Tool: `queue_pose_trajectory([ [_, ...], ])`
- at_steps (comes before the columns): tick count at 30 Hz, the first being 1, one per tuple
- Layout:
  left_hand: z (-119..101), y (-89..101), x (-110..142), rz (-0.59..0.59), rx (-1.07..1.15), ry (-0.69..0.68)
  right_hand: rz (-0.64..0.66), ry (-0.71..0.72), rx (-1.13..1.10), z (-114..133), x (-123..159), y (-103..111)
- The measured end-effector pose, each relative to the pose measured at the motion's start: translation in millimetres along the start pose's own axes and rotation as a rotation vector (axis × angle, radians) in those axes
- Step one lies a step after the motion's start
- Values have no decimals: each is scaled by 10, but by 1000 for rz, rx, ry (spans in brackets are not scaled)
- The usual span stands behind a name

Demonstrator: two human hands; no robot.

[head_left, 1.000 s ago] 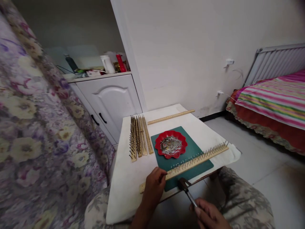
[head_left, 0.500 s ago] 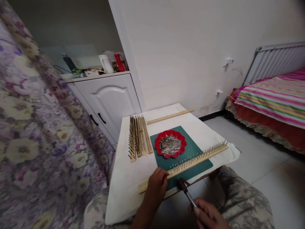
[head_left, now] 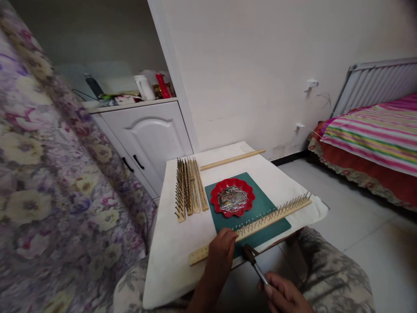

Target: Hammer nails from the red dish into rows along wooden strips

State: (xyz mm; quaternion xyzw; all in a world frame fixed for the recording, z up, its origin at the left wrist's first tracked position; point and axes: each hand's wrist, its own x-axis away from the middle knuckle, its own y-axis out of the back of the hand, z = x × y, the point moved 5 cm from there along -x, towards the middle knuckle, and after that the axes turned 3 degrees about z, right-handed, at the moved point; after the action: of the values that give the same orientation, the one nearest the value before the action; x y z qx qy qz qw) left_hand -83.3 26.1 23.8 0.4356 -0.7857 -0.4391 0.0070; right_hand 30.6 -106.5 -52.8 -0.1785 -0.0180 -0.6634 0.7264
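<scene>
A long wooden strip [head_left: 273, 216] studded with a row of upright nails lies slantwise across the green mat [head_left: 260, 208] on a small white table [head_left: 176, 256]. My left hand [head_left: 222, 251] rests on the strip's near, nail-free part, fingers pinched together at the last nail; what they hold is too small to see. My right hand [head_left: 282, 294] is closed round the handle of a small hammer [head_left: 254, 261], whose head hangs just right of my left hand at the table's front edge. A red scalloped dish [head_left: 232, 196] full of loose nails stands behind the strip.
Several finished nail strips [head_left: 188, 189] lie side by side at the table's left, and a bare wooden strip [head_left: 232, 159] lies at the back. A floral curtain [head_left: 48, 174] hangs at the left, a white cabinet [head_left: 146, 134] behind, a striped bed [head_left: 374, 139] at the right.
My left hand has slid a little to the right along the strip. The hammer and my right hand have hardly moved.
</scene>
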Motion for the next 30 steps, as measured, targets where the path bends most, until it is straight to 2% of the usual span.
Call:
queue_pose_trajectory([
  [3,17,-48,26,-30,9,1,-18,-4,-8,7,1,4],
  [8,114,-88,54,-120,27,175,-29,-19,5,67,18,-14],
  [11,149,-102,55,-135,50,249,-27,-21,18,71,16,-14],
  [18,120,-91,10,-153,108,216,-23,17,32,61,25,7],
  [23,121,-99,9,-135,121,227,-35,31,71,268,39,-6],
  [30,132,-125,3,-136,145,250,-15,125,62,655,-104,-123],
])
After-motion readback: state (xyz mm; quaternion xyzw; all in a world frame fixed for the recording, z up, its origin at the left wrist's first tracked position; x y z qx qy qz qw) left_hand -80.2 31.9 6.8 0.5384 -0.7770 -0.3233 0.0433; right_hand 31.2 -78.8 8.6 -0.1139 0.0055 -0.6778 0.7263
